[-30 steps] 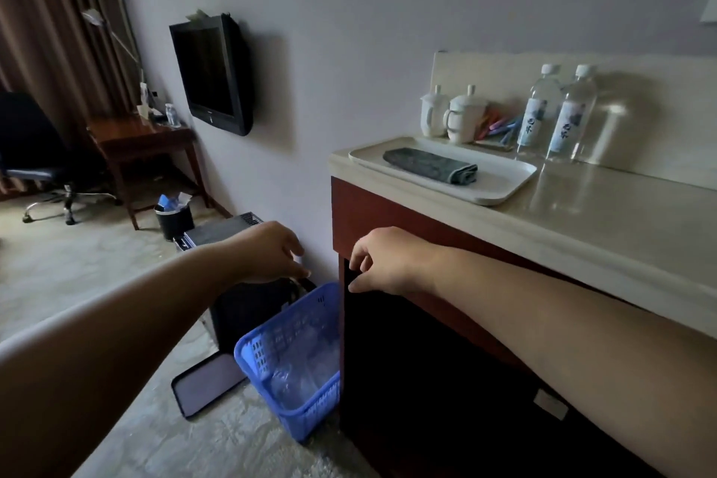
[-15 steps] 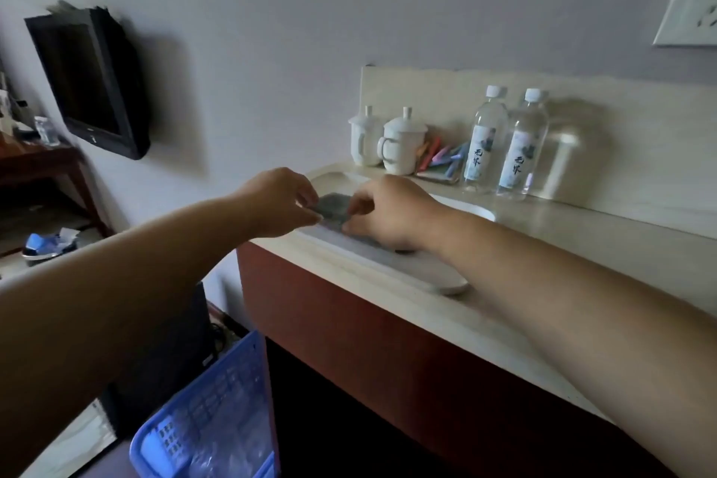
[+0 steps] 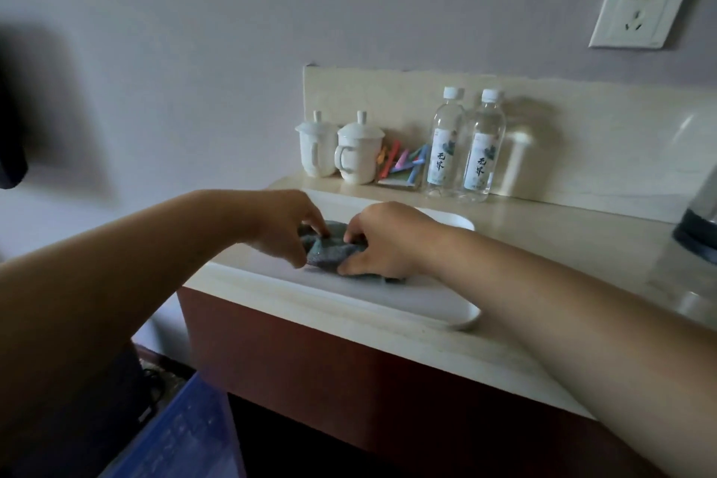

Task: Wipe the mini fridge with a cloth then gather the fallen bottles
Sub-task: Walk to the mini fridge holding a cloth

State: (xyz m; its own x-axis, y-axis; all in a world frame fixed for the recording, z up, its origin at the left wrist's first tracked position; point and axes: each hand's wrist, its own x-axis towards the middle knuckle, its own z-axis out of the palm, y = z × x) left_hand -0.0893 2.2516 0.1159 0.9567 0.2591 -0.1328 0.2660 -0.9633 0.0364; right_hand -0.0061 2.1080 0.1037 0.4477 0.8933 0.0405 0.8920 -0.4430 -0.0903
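Observation:
A folded grey-green cloth [image 3: 330,249] lies on a white tray [image 3: 446,312] on the beige countertop [image 3: 562,244]. My left hand [image 3: 287,225] pinches the cloth's left end with curled fingers. From the right, my right hand [image 3: 382,241] grips the same cloth, covering much of it. Two clear water bottles [image 3: 463,145] with white caps stand upright at the back of the counter. The dark opening [image 3: 310,438] under the counter shows no detail.
Two white lidded mugs [image 3: 341,151] and a holder of coloured sachets [image 3: 403,167] stand left of the bottles. A dark kettle base [image 3: 696,229] sits at the right edge. A wall socket [image 3: 640,12] is above. A blue plastic basket [image 3: 186,435] is on the floor at lower left.
The view rose from the floor and cabinet to the countertop. Both hands came up from the cabinet front onto the tray and took hold of the cloth, which is now bunched up.

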